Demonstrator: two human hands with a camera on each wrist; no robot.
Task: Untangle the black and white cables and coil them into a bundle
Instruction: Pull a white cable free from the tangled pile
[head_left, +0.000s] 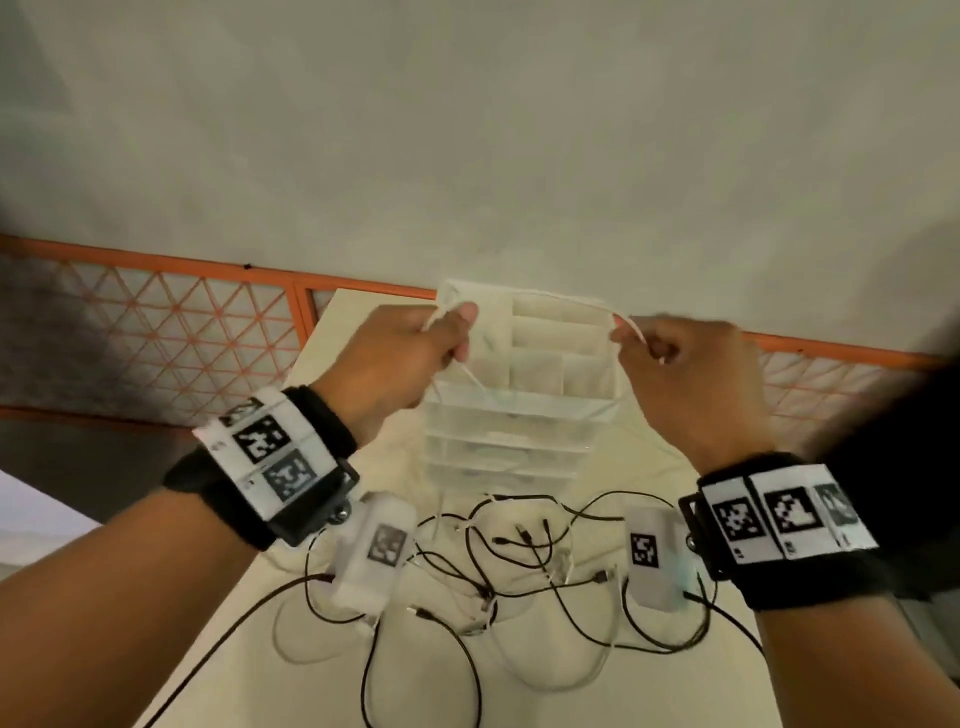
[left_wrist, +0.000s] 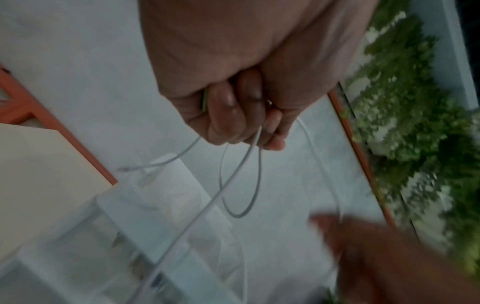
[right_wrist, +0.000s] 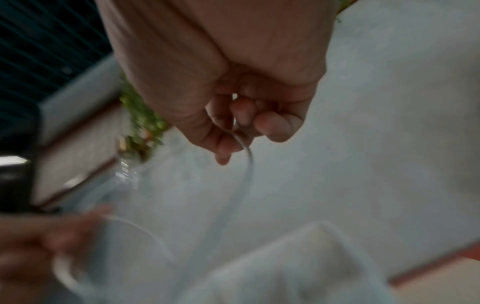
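Note:
Both hands are raised above the table, stretching a white cable (head_left: 540, 297) between them. My left hand (head_left: 415, 353) grips loops of the white cable (left_wrist: 241, 185) in its curled fingers; one loop hangs below the fist. My right hand (head_left: 670, 364) pinches the white cable (right_wrist: 248, 162) between thumb and fingers. On the table below lies a tangle of black cables (head_left: 519, 561) mixed with white strands, their plugs loose among them.
A clear plastic drawer organizer (head_left: 519, 415) stands on the cream table (head_left: 249, 623), right under the hands. An orange lattice railing (head_left: 156, 332) runs behind the table, with a pale floor beyond. Green foliage (left_wrist: 405, 102) shows past the railing.

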